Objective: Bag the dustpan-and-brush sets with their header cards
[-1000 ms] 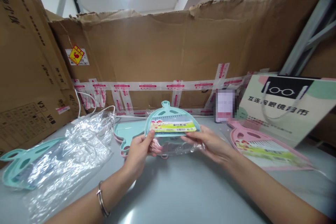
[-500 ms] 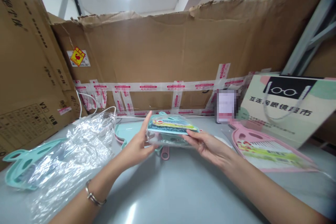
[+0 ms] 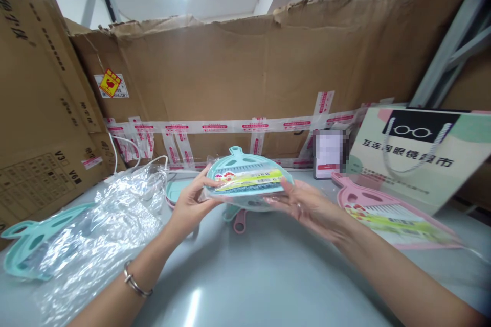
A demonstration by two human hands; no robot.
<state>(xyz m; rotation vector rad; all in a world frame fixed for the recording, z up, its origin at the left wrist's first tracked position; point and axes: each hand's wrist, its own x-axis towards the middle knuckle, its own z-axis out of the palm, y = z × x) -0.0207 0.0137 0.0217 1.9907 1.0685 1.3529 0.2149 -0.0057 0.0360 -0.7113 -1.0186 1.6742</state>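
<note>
Between my hands, above the table, is a teal dustpan and brush set (image 3: 249, 167) in clear plastic, with a yellow-green printed label across its front. My left hand (image 3: 196, 195) grips its left end, thumb on the front. The lower right edge is pinched by my right hand (image 3: 303, 204), with fingers partly blurred. Behind and below the set, partly hidden, lie a teal pan (image 3: 177, 189) and a pink handle with a hole (image 3: 240, 221).
Left on the table is another teal dustpan (image 3: 26, 245) under crumpled clear plastic (image 3: 111, 230). A pink dustpan set (image 3: 395, 214) lies at right before a paper bag (image 3: 414, 158). A phone (image 3: 329, 153) leans against the cardboard wall (image 3: 215, 71) behind.
The dustpan and brush set has tilted up so its labelled face and handle show more. My left thumb has moved from upright onto its front; my right hand has shifted slightly right.
</note>
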